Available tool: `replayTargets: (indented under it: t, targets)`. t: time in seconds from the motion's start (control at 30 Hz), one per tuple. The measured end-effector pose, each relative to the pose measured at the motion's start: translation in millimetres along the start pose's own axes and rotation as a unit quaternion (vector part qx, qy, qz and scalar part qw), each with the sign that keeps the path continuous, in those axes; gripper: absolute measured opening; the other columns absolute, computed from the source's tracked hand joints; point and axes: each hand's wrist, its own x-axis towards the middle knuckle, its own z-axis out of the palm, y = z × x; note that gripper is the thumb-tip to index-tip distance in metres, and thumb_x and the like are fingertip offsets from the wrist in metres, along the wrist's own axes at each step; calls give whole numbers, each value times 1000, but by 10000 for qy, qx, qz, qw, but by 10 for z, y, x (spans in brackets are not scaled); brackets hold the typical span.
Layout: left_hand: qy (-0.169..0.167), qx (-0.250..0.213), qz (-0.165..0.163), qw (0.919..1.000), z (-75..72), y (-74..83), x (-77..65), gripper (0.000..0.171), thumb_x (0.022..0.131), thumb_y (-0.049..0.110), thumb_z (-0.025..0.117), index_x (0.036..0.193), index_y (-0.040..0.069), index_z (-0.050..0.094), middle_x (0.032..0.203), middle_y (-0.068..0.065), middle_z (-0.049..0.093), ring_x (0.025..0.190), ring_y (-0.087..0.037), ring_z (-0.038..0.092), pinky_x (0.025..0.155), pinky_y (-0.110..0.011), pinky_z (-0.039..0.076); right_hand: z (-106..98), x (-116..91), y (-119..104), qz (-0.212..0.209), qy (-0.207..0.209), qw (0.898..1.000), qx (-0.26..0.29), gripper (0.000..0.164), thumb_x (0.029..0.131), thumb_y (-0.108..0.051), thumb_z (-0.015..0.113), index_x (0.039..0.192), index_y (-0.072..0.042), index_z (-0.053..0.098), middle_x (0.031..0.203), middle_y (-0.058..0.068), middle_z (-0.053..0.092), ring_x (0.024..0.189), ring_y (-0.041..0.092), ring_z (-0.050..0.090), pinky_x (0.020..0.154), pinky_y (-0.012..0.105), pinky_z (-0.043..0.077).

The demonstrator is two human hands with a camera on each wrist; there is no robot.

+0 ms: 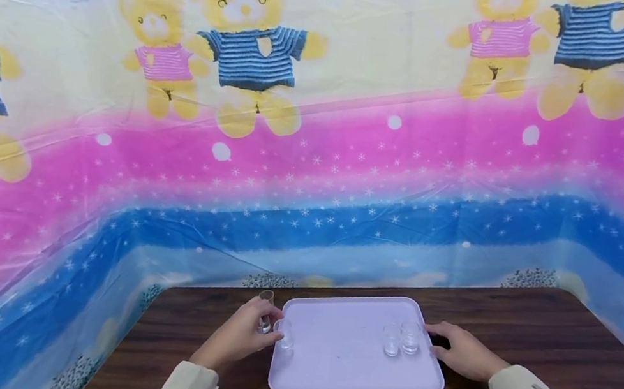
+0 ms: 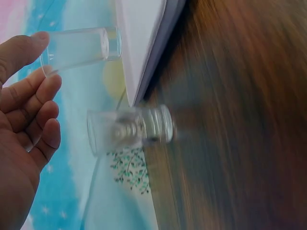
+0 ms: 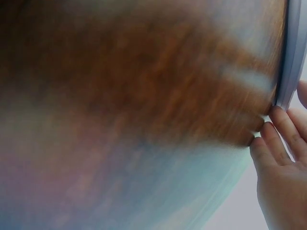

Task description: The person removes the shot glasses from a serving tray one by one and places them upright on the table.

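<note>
I am pinching the rim of a clear glass (image 1: 285,336) between the thumb and fingers of my left grip (image 1: 243,331), and I am holding it nearly upright, base downward, over the left edge of the pale lilac tray (image 1: 338,374); whether its base is touching the tray, I cannot tell. A second clear glass (image 1: 265,310) is standing upright on the dark wood-grain tabletop (image 1: 527,334), just beyond the tray's left edge and apart from my fingers. My right grip (image 1: 461,351) is resting at the tray's right edge, its fingers extending loosely against the side, with the thumb spreading apart from them. More clear glasses are standing close together on the right part of the tray, at least a front one (image 1: 391,345) and one (image 1: 410,342) nearer the tray's right edge; their outlines are overlapping, so I am not counting them for certain. Behind the tray, a printed backdrop (image 1: 316,156) of teddy bears is hanging in pink, blue and cream bands.
</note>
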Motion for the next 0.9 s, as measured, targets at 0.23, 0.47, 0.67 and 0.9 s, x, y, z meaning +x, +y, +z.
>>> replayTargets:
  t: [0.23, 0.47, 0.67, 0.9]
  targets:
    - [232, 84, -288, 9993, -169, -83, -305, 22, 78, 14, 78, 95, 6, 67, 86, 2, 55, 78, -17, 51, 65, -27, 45, -7, 7, -9, -50, -25, 10000, -11, 48, 91, -14, 62, 135, -2, 50, 135, 24, 45, 126, 47, 34, 96, 62, 30]
    - [122, 239, -603, 9978, -232, -177, -451, 20, 79, 16, 77, 95, 9, 66, 87, 3, 54, 80, -13, 49, 69, -28, 45, -22, 5, -9, -71, -22, 10000, -57, 48, 91, -15, 63, 135, -2, 50, 135, 26, 45, 126, 48, 35, 95, 63, 30]
    - [189, 398, -636, 9970, -200, -216, -457, 21, 76, 14, 79, 92, 8, 67, 84, 5, 55, 78, -13, 49, 67, -26, 44, 6, 2, -2, 17, -37, 10000, -12, 48, 91, -14, 62, 136, -3, 50, 136, 24, 45, 127, 47, 35, 96, 62, 30]
    - [59, 557, -721, 9958, -171, -245, -468, 22, 76, 16, 80, 92, 8, 69, 83, 6, 55, 77, -12, 49, 65, -27, 44, -16, -14, -15, -122, -33, 9999, 38, 48, 91, -15, 62, 135, -1, 49, 135, 25, 45, 126, 48, 34, 95, 62, 30]
